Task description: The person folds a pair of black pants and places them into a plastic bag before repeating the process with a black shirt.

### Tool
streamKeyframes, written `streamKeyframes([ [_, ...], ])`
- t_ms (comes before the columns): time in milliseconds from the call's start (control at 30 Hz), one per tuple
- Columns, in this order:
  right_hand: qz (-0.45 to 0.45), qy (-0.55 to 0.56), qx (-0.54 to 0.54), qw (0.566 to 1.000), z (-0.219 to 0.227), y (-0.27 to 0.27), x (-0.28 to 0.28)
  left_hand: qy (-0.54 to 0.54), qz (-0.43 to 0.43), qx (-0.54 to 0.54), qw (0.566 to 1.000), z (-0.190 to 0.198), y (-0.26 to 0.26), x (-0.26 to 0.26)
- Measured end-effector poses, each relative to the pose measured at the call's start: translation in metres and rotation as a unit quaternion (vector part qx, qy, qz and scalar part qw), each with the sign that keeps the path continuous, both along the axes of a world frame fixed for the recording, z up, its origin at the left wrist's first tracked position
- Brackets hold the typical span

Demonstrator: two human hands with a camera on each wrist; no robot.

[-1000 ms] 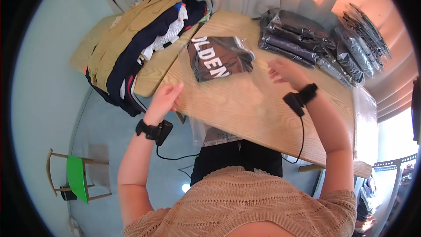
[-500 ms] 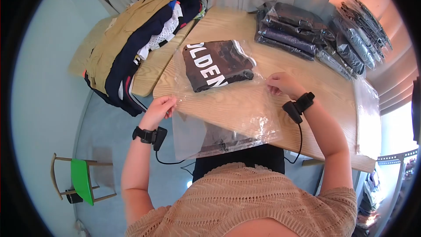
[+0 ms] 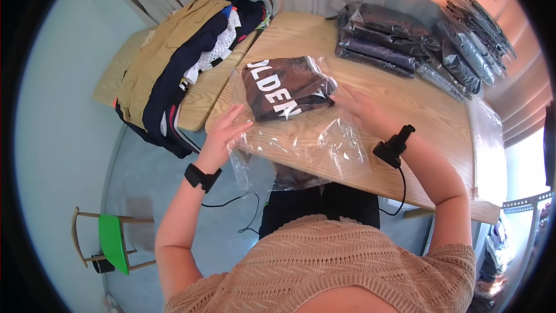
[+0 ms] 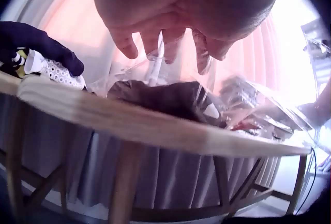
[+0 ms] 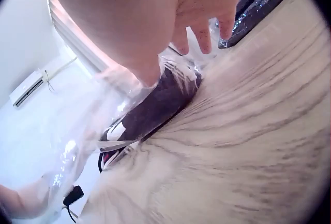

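Note:
A folded dark brown garment [image 3: 310, 78] with large white letters lies inside a clear plastic bag [image 3: 333, 139] on the wooden table. The bag's loose end spreads over the front edge of the table. My left hand [image 3: 222, 136] touches the bag's left side with fingers spread and fairly straight; film shows around those fingers [image 4: 150, 45] in the left wrist view. At the garment's right edge, my right hand [image 3: 360, 107] lies against the bag, its fingers extended. The right wrist view shows the bagged garment [image 5: 155, 107] beside that hand, near the thumb.
Stacked dark garments in plastic [image 3: 382, 52] stand at the back right, with more bagged items [image 3: 463, 52] beside them. Flat clear bags [image 3: 487, 150] hang over the right edge. Loose clothes [image 3: 168, 52] are heaped at the left. A green chair [image 3: 113, 243] stands on the floor.
My left hand has gone from pinching the bag's edge to spread fingers and moved up. My right hand has shifted left to the garment's edge. The bag's loose end has drawn up and crumpled.

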State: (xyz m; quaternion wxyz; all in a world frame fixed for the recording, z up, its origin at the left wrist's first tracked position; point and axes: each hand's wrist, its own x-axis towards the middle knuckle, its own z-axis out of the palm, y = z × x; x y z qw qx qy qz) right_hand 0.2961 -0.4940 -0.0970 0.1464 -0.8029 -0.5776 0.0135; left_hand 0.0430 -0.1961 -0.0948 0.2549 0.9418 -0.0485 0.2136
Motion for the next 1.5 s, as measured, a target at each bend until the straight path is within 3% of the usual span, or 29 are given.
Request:
streamKeyframes([
  [100, 0.026, 0.057, 0.079, 0.995, 0.006, 0.003, 0.002, -0.015, -0.034, -0.067, 0.997, 0.029, 0.006, 0.014],
  [167, -0.012, 0.179, 0.185, 0.966, 0.022, 0.002, -0.011, -0.050, -0.037, -0.073, 0.995, 0.051, 0.007, 0.025],
  [233, -0.010, 0.175, 0.198, 0.964, 0.029, 0.002, -0.017, -0.014, -0.052, -0.243, 0.969, 0.078, 0.004, 0.030],
  [300, -0.011, 0.171, 0.212, 0.962, 0.031, 0.002, -0.017, -0.037, -0.009, -0.161, 0.986, 0.114, -0.015, 0.031],
  [367, -0.034, 0.395, 0.340, 0.853, 0.030, 0.003, -0.008, -0.017, 0.022, -0.180, 0.983, 0.137, -0.020, 0.032],
  [433, -0.040, 0.349, 0.348, 0.869, 0.072, -0.009, -0.018, -0.099, 0.027, -0.038, 0.994, 0.159, -0.021, 0.035],
  [467, -0.044, 0.306, 0.352, 0.883, 0.089, -0.015, -0.022, -0.055, 0.013, -0.168, 0.984, 0.176, -0.029, 0.033],
  [500, -0.045, 0.305, 0.354, 0.883, 0.095, -0.018, -0.020, -0.056, 0.011, -0.166, 0.984, 0.178, -0.030, 0.036],
  [567, -0.013, 0.492, 0.459, 0.740, 0.104, -0.025, -0.014, -0.008, 0.024, -0.361, 0.932, 0.182, -0.031, 0.043],
  [600, -0.017, 0.502, 0.464, 0.729, 0.113, -0.030, -0.016, 0.011, 0.013, -0.371, 0.928, 0.182, -0.032, 0.047],
  [700, -0.078, 0.509, 0.453, 0.728, 0.116, -0.046, -0.012, 0.058, -0.033, -0.403, 0.913, 0.169, -0.034, 0.062],
  [833, -0.148, 0.492, 0.469, 0.719, 0.118, -0.066, -0.014, 0.061, -0.034, -0.417, 0.906, 0.157, -0.057, 0.084],
  [967, -0.138, 0.426, 0.502, 0.740, 0.118, -0.085, -0.004, 0.030, -0.107, -0.421, 0.900, 0.145, -0.064, 0.116],
  [1033, -0.135, 0.336, 0.494, 0.791, 0.118, -0.097, -0.006, 0.028, -0.112, -0.430, 0.895, 0.129, -0.067, 0.126],
  [1067, -0.185, 0.297, 0.474, 0.808, 0.110, -0.106, -0.004, 0.015, -0.135, -0.433, 0.891, 0.117, -0.071, 0.127],
  [1100, -0.190, 0.297, 0.473, 0.807, 0.104, -0.113, -0.010, 0.001, -0.157, -0.437, 0.886, 0.104, -0.074, 0.128],
  [1167, -0.234, 0.259, 0.395, 0.850, 0.087, -0.129, -0.033, 0.044, -0.152, -0.452, 0.878, 0.072, -0.079, 0.117],
  [1233, -0.243, 0.309, 0.366, 0.844, 0.053, -0.145, -0.050, 0.115, -0.104, -0.505, 0.849, 0.037, -0.088, 0.096],
  [1333, -0.300, 0.401, 0.343, 0.795, 0.011, -0.157, -0.086, 0.235, -0.058, -0.536, 0.809, 0.012, -0.101, 0.063],
  [1433, -0.341, 0.444, 0.348, 0.751, -0.012, -0.161, -0.110, 0.246, -0.075, -0.555, 0.791, -0.018, -0.105, 0.054],
  [1500, -0.362, 0.461, 0.364, 0.724, -0.018, -0.157, -0.117, 0.248, -0.061, -0.570, 0.781, -0.017, -0.114, 0.052],
])
